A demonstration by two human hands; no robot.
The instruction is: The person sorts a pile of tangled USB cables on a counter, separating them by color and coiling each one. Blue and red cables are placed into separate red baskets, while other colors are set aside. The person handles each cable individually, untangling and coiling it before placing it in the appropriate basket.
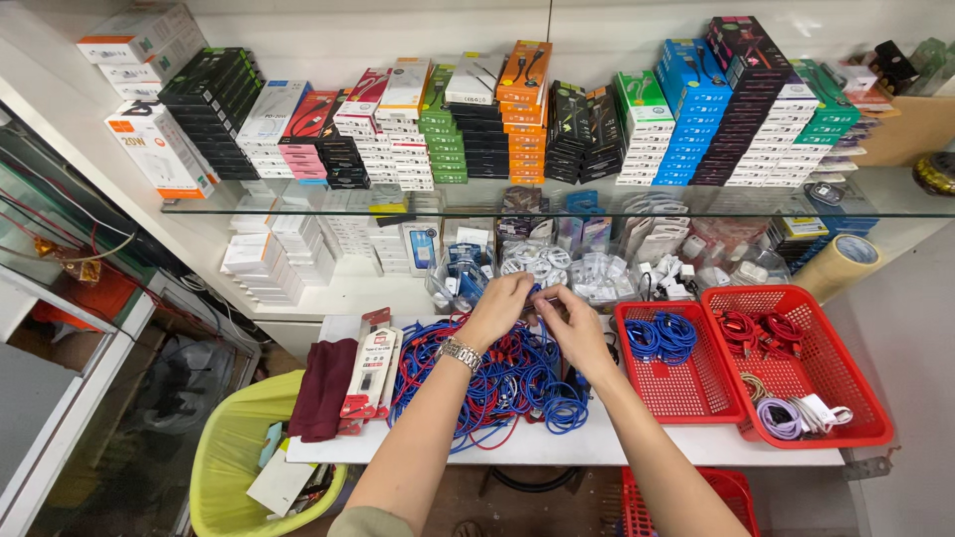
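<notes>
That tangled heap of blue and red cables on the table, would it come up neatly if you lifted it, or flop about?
Probably floppy: the cable heap lies in loose sagging loops, some drooping past the table edge. It would likely lift as a clump, since the blue and red strands cross each other. Both hands, left and right, work on one strand, which suggests strands snag.
</notes>
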